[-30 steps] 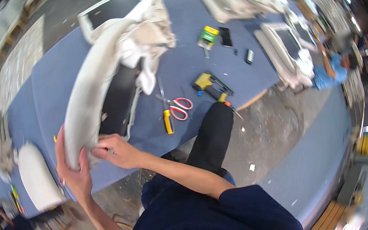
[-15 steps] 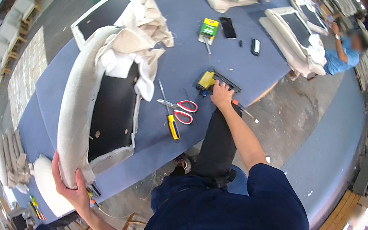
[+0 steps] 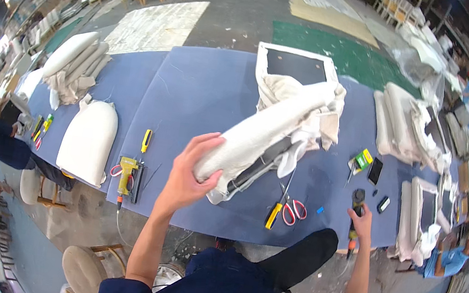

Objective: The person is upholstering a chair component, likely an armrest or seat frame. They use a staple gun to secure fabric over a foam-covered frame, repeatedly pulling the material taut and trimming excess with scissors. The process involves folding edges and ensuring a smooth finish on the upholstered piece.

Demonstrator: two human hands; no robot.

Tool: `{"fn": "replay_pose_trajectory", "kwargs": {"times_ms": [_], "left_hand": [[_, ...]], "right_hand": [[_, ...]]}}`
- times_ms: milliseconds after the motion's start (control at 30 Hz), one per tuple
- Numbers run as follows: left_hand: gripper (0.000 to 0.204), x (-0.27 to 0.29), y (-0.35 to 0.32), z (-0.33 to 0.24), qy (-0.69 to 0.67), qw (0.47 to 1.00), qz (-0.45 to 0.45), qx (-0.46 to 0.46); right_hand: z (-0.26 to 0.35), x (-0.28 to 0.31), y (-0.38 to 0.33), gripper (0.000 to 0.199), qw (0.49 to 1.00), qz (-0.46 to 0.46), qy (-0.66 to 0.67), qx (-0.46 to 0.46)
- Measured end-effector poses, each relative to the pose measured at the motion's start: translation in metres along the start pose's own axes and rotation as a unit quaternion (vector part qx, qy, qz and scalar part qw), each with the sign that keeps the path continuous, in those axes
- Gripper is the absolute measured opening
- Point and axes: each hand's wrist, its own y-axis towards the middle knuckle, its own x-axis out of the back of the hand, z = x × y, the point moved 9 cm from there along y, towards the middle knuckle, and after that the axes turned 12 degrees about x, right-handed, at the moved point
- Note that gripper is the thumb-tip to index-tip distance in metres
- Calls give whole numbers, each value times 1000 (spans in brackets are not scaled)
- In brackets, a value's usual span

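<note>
My left hand [image 3: 191, 167] is wrapped around the near end of a cream upholstered chair back [image 3: 269, 130], fingers over the top and thumb on the near side. The pad lies at a slant, its dark backing board and loose white fabric turned to the right. To the right, my right hand [image 3: 361, 221] is closed around a staple gun [image 3: 357, 207] with an orange hose fitting, close to the table's front edge. Between my hands lie red-handled scissors [image 3: 293, 213] and a yellow screwdriver [image 3: 273, 217], beside a small blue piece [image 3: 320, 209].
The blue-covered table [image 3: 205, 97] also bears a second staple gun [image 3: 127, 173], a rounded cream pad [image 3: 88, 137], a green-yellow box [image 3: 361, 160], a phone [image 3: 375, 171] and stacked pads [image 3: 390, 123]. People work at far left [image 3: 5, 138] and right [image 3: 451, 261]. A stool [image 3: 82, 272] stands at lower left.
The view has swung to the left. My right hand, earlier resting over the lying staple gun, now grips it and has turned it. My left hand remains on the chair back's near end.
</note>
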Motion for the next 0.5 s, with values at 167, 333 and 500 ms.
{"fn": "replay_pose_trajectory", "kwargs": {"times_ms": [167, 333, 500], "left_hand": [[60, -1, 2, -3, -15, 1000, 21, 14], [59, 10, -5, 3, -7, 1000, 15, 10], [60, 9, -11, 8, -28, 999, 23, 23]], "right_hand": [[139, -35, -29, 11, 946, 27, 293, -135], [315, -73, -33, 25, 845, 36, 523, -106], [423, -92, -41, 46, 752, 85, 649, -75]]}}
